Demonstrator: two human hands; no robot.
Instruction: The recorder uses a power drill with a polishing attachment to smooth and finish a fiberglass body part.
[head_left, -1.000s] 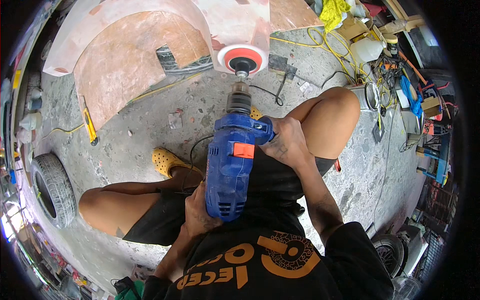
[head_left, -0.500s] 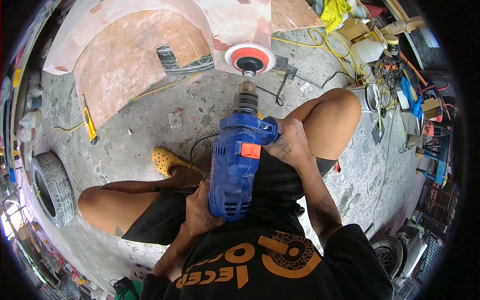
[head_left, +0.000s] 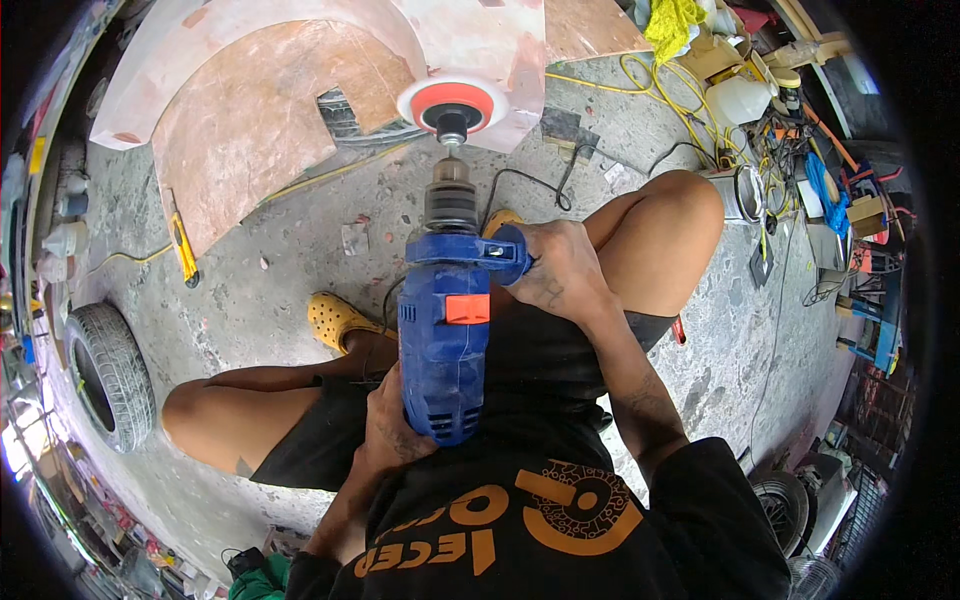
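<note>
A blue power drill [head_left: 445, 340] with an orange switch points away from me. Its chuck carries a round sanding disc [head_left: 458, 103] with a red backing and a white rim, held against the lower edge of a pale, pinkish-white curved panel [head_left: 478, 45]. My left hand [head_left: 393, 425] is wrapped round the rear of the drill, where its handle is mostly hidden below the body. The side handle near the chuck is gripped by my right hand [head_left: 560, 265].
A wooden board [head_left: 250, 130] lies within the panel's arch, with a yellow utility knife [head_left: 181, 245] at its corner. A tire [head_left: 108, 375] lies at left. Black and yellow cables [head_left: 640, 75] cross the concrete floor, and clutter with a white jug [head_left: 740, 100] fills the right.
The drill and its disc have shifted left along the panel's lower edge, both hands moving with them. My grip on the drill looks the same.
</note>
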